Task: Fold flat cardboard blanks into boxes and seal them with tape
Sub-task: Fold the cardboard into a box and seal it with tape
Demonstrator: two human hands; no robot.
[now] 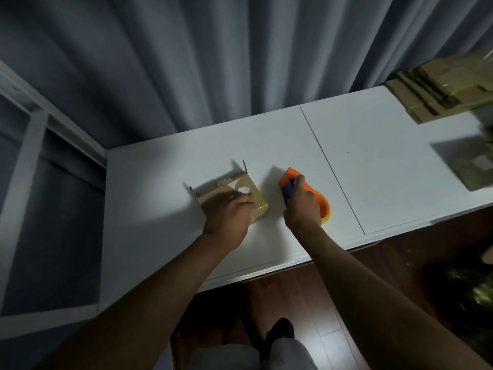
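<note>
Fingers of my right hand (pixel 302 206) curl round the orange tape dispenser (pixel 306 193), which rests on the white worktop (pixel 373 161). My left hand (pixel 229 212) lies on the small cardboard box (pixel 234 193) just beside it, fingers bent over its top; its far flaps stand up. Flat blanks (pixel 437 97) are stacked at the worktop's far right edge, with bare surface between.

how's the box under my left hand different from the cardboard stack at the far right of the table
The box is folded up, with flaps standing at its far edge; the cardboard stack lies flat in layers. The box sits near the middle of the table, under the left hand; the stack lies untouched at the far right corner. The box is a single piece; the stack holds several. Both are brown cardboard.
</note>
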